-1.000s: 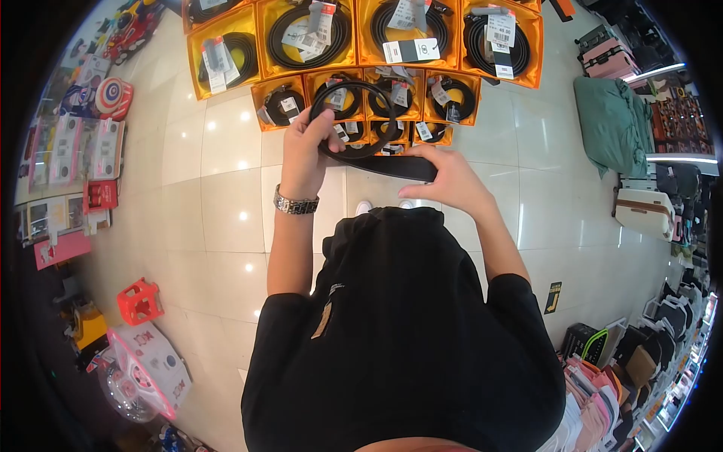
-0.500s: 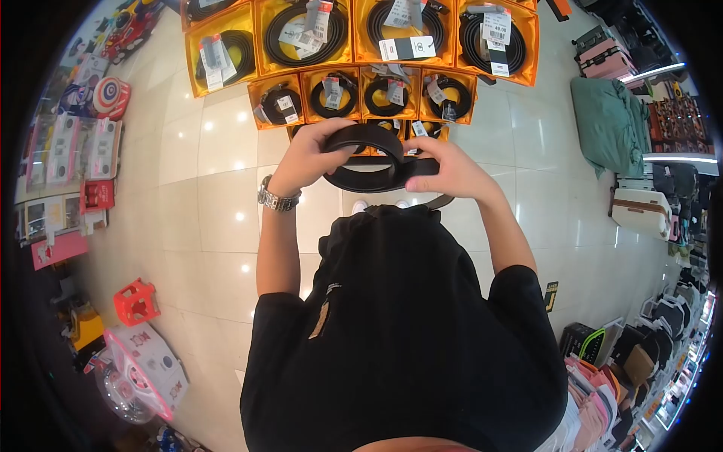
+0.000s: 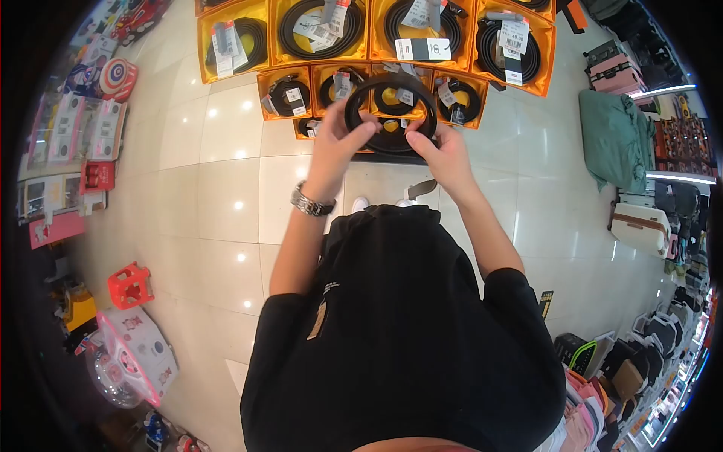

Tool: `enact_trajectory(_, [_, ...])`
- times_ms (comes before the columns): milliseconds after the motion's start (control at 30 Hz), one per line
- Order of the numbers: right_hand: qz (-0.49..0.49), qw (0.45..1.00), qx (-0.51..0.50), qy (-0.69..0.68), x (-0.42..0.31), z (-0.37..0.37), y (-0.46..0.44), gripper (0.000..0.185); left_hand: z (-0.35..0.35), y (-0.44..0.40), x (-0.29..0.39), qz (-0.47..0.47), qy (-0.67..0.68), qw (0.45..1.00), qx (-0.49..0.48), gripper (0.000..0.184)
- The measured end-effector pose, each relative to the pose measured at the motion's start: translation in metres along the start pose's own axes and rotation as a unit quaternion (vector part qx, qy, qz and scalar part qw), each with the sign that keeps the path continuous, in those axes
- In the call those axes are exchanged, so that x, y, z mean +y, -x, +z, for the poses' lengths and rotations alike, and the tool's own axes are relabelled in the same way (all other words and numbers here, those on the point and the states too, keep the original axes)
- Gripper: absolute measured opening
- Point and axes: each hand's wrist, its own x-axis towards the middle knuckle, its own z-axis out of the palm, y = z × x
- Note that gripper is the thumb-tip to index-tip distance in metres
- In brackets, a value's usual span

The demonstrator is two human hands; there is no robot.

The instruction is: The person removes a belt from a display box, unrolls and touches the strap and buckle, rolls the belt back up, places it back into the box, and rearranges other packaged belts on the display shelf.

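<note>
A dark belt (image 3: 391, 80), coiled into a ring, is held up in front of the display by both hands. My left hand (image 3: 336, 143), with a metal watch (image 3: 311, 200) on its wrist, grips the ring's left side between thumb and fingers. On the opposite side, my right hand (image 3: 444, 155) pinches the coil, its thumb on the near face. A loose belt end (image 3: 422, 188) hangs below, beside my right hand. Through the ring's opening, boxed belts show behind it.
Orange boxes with yellow lining (image 3: 320, 29) hold coiled, tagged belts in tiers ahead. A red stool (image 3: 130, 285) and a pink-and-white box (image 3: 141, 354) stand at left. Suitcases (image 3: 640, 226) and a green cloth cover (image 3: 614, 139) line the right side.
The belt has gone from looser, side-facing loops to one rounder ring facing me. Both hands have come closer together, the left moving right, and the coil has risen higher in view.
</note>
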Motion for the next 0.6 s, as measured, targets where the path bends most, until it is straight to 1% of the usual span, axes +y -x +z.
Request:
enact_trajectory(33, [-0.007,0.999,0.028,-0.026,0.003,0.004,-0.001,0.018,0.005,0.007,-0.008,-0.051,0.089,0.995,0.011,0.046])
enact_trajectory(67, [-0.014,0.999,0.028,-0.009,0.007,0.009,-0.002,0.019,0.017,0.013,-0.016,-0.063,0.236,0.969,0.022,0.032])
enact_trajectory(100, [-0.008,1.000,0.018,-0.018,0.007,0.014,-0.001,0.020,0.024,0.015,-0.023,-0.036,0.300,0.952,0.043,0.020])
enact_trajectory(167, [-0.030,1.000,-0.004,0.009,0.012,0.024,0.000,0.024,0.026,0.012,-0.031,-0.027,0.327,0.937,0.121,0.012])
enact_trajectory(200, [-0.021,1.000,-0.017,0.011,0.016,0.026,0.000,0.032,0.027,0.009,-0.030,-0.034,0.326,0.933,0.151,0.012])
enact_trajectory(233, [0.000,0.999,-0.035,0.018,0.013,0.028,0.001,0.045,0.028,0.005,-0.029,-0.009,0.314,0.930,0.191,0.017])
enact_trajectory(300, [-0.038,0.986,-0.088,0.137,0.030,0.027,-0.002,0.051,0.016,-0.001,-0.032,0.006,0.320,0.930,0.179,0.023])
enact_trajectory(333, [-0.037,0.986,-0.087,0.136,0.021,0.026,-0.002,0.051,0.021,0.000,-0.015,0.025,0.289,0.941,0.176,0.025])
enact_trajectory(400, [0.024,0.935,-0.218,0.279,0.003,0.023,-0.004,0.053,0.019,0.000,0.000,0.076,0.238,0.955,0.160,0.028])
enact_trajectory(433, [0.025,0.936,-0.217,0.277,0.011,0.022,-0.004,0.053,0.016,-0.002,0.009,0.106,0.202,0.961,0.156,0.029])
enact_trajectory(467, [0.000,0.947,-0.203,0.250,0.027,0.018,-0.004,0.053,0.013,-0.003,0.021,0.131,0.180,0.962,0.157,0.027])
enact_trajectory(500, [-0.025,0.956,-0.190,0.224,0.037,0.014,-0.003,0.054,0.005,-0.006,0.028,0.130,0.155,0.967,0.152,0.030])
enact_trajectory(533, [0.003,0.952,-0.195,0.235,0.039,0.007,-0.002,0.050,-0.001,-0.009,0.037,0.132,0.120,0.971,0.161,0.028])
enact_trajectory(567, [0.003,0.952,-0.197,0.235,0.042,0.000,0.000,0.050,-0.009,-0.011,0.045,0.135,0.086,0.972,0.171,0.027])
enact_trajectory(600, [0.009,0.954,-0.178,0.243,0.047,-0.006,0.002,0.049,-0.027,-0.013,0.044,0.138,0.063,0.979,0.135,0.003])
